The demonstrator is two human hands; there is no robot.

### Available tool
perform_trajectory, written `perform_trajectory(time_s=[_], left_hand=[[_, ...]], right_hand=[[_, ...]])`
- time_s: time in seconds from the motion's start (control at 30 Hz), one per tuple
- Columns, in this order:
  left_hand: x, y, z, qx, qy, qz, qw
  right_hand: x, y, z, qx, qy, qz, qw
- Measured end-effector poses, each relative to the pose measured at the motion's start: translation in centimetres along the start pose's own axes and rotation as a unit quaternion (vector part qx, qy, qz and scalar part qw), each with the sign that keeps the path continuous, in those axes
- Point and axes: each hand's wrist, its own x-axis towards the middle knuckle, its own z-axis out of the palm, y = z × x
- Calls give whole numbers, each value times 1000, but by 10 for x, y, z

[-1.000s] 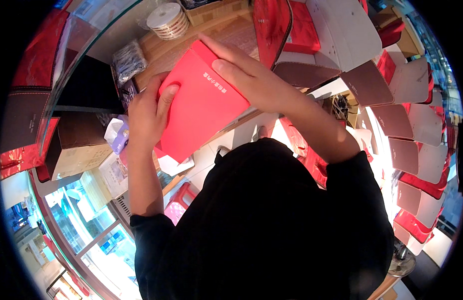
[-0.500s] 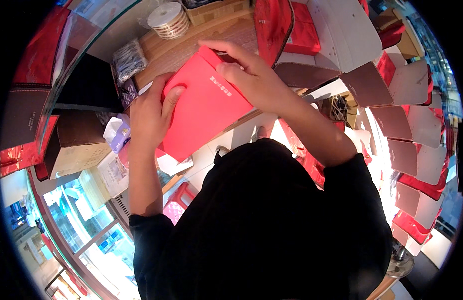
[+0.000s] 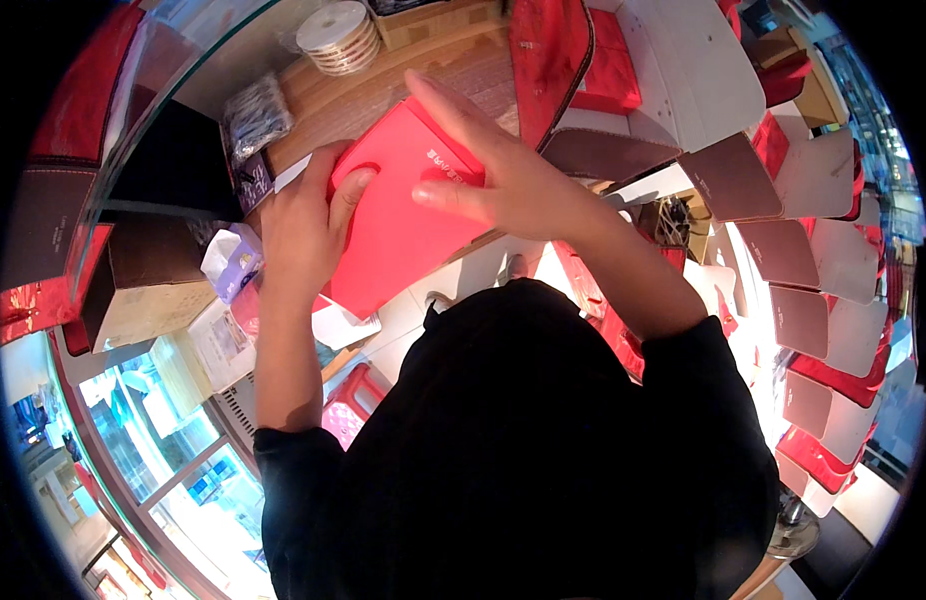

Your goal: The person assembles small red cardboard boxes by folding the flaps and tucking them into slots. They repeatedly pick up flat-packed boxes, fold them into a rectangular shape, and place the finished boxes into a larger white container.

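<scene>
A flat-faced red cardboard box (image 3: 403, 215) with pale printing near its right edge is held up over the wooden counter, tilted. My left hand (image 3: 305, 225) grips its left side, thumb lying on the face and fingers hidden behind. Along the box's upper right edge lies my right hand (image 3: 488, 165), its fingers stretched out and its thumb spread apart over the face. The right palm covers part of the printing. What is beneath the box is hidden.
On the wooden counter (image 3: 453, 62) stand a stack of white spools (image 3: 336, 38) and a clear plastic packet (image 3: 256, 115). A purple tissue pack (image 3: 233, 262) and a cardboard box (image 3: 148, 310) are at left. Several open red-and-white gift boxes (image 3: 778, 250) line the right.
My right hand has opened wider and slid along the box's edge; its thumb has moved down and left across the face. My left hand keeps its grip, and the box has shifted slightly.
</scene>
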Motion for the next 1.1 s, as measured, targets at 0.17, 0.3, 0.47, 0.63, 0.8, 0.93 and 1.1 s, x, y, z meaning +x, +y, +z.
perform_trajectory(time_s=[0.17, 0.3, 0.47, 0.63, 0.8, 0.93, 1.1], left_hand=[[0, 4, -2, 2, -2, -12, 1000], [1, 6, 2, 10, -12, -24, 1000], [0, 8, 1, 32, -73, -63, 995], [2, 9, 4, 24, -65, -28, 997], [5, 2, 11, 54, -43, 42, 997], [12, 12, 7, 70, -22, 60, 995], [6, -7, 3, -92, 333, 48, 937]], right_hand=[[-7, 0, 1, 51, -29, 67, 996], [-8, 7, 4, 32, -34, 46, 998], [-12, 6, 4, 10, -52, 49, 997], [-12, 12, 8, 86, -22, 88, 992], [-11, 22, 4, 140, -22, 119, 983], [1, 33, 5, 168, 46, 184, 967], [-13, 63, 14, 373, 332, 183, 847]])
